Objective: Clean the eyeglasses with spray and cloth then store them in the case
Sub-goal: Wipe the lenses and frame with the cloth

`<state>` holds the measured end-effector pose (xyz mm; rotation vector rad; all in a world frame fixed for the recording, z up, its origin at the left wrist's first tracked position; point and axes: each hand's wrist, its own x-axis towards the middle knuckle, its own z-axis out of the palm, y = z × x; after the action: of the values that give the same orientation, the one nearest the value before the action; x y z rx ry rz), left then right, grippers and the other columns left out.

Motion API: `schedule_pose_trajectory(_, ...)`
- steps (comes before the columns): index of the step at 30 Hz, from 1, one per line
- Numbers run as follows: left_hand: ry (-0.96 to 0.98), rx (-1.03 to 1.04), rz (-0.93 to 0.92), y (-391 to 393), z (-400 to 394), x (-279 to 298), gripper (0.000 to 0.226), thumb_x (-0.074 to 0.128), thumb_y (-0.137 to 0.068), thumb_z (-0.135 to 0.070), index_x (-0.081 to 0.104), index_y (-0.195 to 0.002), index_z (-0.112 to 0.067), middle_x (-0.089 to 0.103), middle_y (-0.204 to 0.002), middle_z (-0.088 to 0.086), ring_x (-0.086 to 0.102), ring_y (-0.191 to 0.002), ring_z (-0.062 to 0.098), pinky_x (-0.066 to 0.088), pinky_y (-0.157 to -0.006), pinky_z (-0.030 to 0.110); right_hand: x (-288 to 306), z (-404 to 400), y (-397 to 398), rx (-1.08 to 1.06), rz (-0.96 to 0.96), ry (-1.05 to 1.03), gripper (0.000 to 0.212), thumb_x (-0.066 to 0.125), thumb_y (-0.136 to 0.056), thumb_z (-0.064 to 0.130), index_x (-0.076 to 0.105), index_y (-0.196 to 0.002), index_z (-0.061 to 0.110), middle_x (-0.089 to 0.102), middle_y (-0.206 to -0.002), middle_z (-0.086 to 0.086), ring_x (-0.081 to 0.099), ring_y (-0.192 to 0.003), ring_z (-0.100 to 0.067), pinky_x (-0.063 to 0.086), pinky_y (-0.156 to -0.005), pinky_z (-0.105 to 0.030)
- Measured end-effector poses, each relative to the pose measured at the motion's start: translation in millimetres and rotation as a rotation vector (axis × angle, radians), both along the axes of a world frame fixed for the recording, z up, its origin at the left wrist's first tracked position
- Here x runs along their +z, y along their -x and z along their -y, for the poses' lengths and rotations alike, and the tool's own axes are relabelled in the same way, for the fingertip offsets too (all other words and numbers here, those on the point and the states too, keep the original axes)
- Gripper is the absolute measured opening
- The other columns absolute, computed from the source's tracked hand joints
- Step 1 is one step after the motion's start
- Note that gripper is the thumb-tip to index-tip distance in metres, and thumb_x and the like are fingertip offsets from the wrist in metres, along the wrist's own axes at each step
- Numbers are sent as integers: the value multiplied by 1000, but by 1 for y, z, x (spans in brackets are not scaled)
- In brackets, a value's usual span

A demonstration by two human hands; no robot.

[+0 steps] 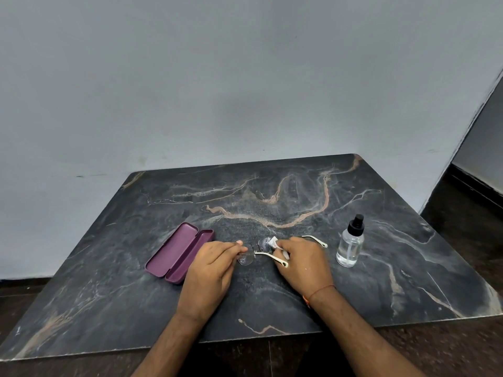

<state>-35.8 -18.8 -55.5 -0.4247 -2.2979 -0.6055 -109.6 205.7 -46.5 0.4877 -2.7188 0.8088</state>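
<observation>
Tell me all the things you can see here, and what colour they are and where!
table: one, dark marble with tan veins, against the wall
wall: one, pale grey, behind the table
case: one, purple, lying open on the table, left of the hands
eyeglasses: one pair, clear lenses with cream arms, held between both hands over the middle of the table
cloth: one, white, mostly hidden, pinched against a lens
spray bottle: one, clear with black top, standing at the right
left hand: one, gripping the eyeglasses
right hand: one, orange thread on its wrist, holding the cloth
</observation>
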Motion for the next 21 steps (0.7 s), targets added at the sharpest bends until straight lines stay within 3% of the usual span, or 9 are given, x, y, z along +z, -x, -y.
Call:
schedule_pose_trajectory(2, 2, 5, 0, 0, 1, 0, 25, 63, -106, -19, 80, -124, -15, 76, -127, -7, 70, -114, 13, 48, -108, 21, 2, 0, -1, 40, -1, -22, 20, 60, -95, 39, 75, -87, 28, 52, -66, 7, 62, -73, -20, 41, -64, -34)
schedule_pose_trajectory(4, -1, 11, 2, 0, 1, -1, 26, 62, -106, -19, 80, -124, -15, 76, -128, -6, 71, -114, 14, 49, -107, 23, 5, 0, -4, 89, 15, 14, 29, 56, -92, 48, 79, -108, 40, 62, -71, 7, 63, -76, -14, 47, -66, -34)
schedule_pose_trajectory(6, -10, 14, 4, 0, 1, 0, 26, 61, -106, -19, 80, -124, -15, 76, -128, -7, 70, -114, 13, 47, -108, 21, 4, -1, -5, 104, 45, 63, 26, 56, -89, 51, 79, -98, 43, 60, -68, 9, 60, -72, -10, 50, -66, -34)
schedule_pose_trajectory(9, -11, 5, 11, 0, 0, 0, 26, 62, -106, -19, 79, -124, -17, 75, -128, -9, 69, -114, 12, 46, -108, 20, 1, -1, -1, 43, 34, 55, 24, 64, -94, 42, 70, -75, 28, 51, -61, 8, 56, -66, -14, 51, -65, -39)
schedule_pose_trajectory(11, -5, 0, 13, 0, 0, -1, 25, 64, -105, -18, 80, -124, -17, 75, -128, -9, 70, -114, 12, 45, -108, 20, -2, -1, 1, 29, 4, 31, 22, 62, -96, 40, 73, -84, 26, 50, -63, 9, 59, -69, -18, 50, -65, -38)
schedule_pose_trajectory(15, -7, 4, 19, 0, 3, -2, 26, 65, -104, -16, 79, -126, -17, 75, -130, -8, 70, -116, 13, 46, -109, 21, 2, -1, -4, 91, 39, 53, 26, 60, -94, 51, 75, -115, 48, 60, -72, 14, 62, -77, -7, 50, -68, -33)
schedule_pose_trajectory(19, -2, -4, 13, 0, 2, -1, 25, 64, -105, -17, 80, -124, -15, 76, -129, -8, 70, -115, 12, 44, -109, 20, 0, -1, -1, 38, 24, 74, 21, 62, -94, 47, 78, -95, 34, 67, -76, 10, 63, -77, -10, 52, -71, -35)
schedule_pose_trajectory(21, 6, -9, 10, 0, 1, -1, 25, 64, -104, -17, 80, -124, -15, 76, -128, -7, 70, -115, 12, 44, -109, 19, -1, -1, 0, 14, -16, 23, 23, 58, -97, 43, 77, -95, 32, 64, -73, 7, 63, -75, -15, 51, -68, -37)
